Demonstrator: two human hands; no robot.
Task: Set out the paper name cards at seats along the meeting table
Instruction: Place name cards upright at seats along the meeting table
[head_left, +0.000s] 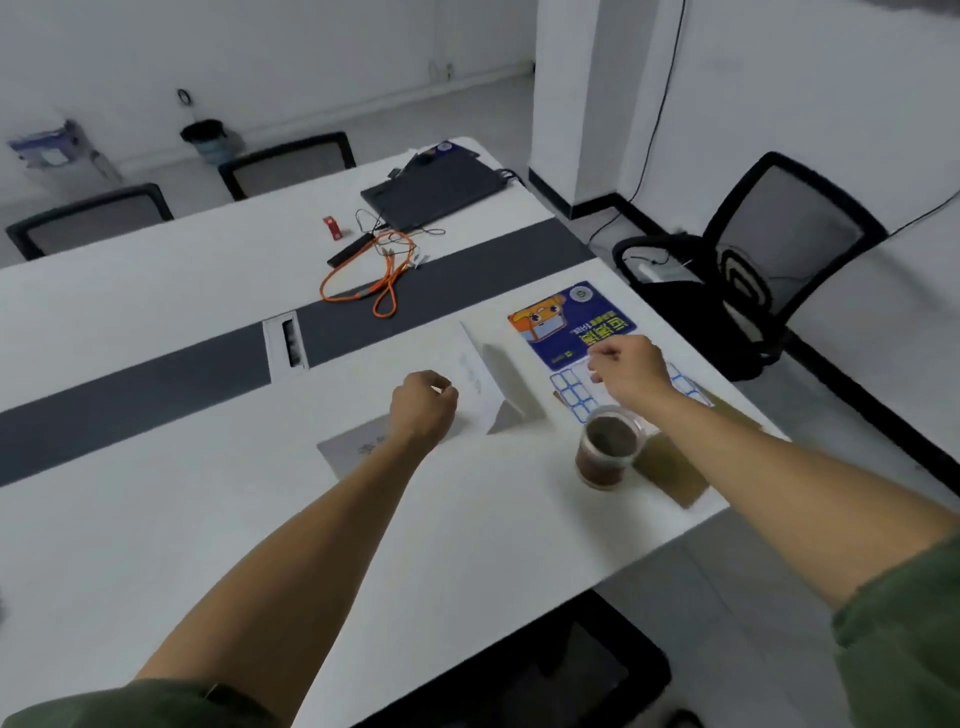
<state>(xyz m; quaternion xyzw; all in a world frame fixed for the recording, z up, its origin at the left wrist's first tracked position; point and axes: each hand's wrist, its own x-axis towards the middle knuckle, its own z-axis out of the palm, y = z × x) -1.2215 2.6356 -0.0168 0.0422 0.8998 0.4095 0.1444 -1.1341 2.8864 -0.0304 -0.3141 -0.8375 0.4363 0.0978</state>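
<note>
White meeting table (156, 519): folded tent card (475, 382) stood near right end, flat card (353, 447) laid beside. Left hand (423, 402) curled at tent card's edge, right hand (626, 371) curled over label sheet (571, 400); grips not discernible. Paper judged light, easily creased; best pinched at fold ridge.

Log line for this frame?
left hand: curled at tent card, grip unclear | right hand: curled over label sheet, grip unclear | cup: upright
</note>
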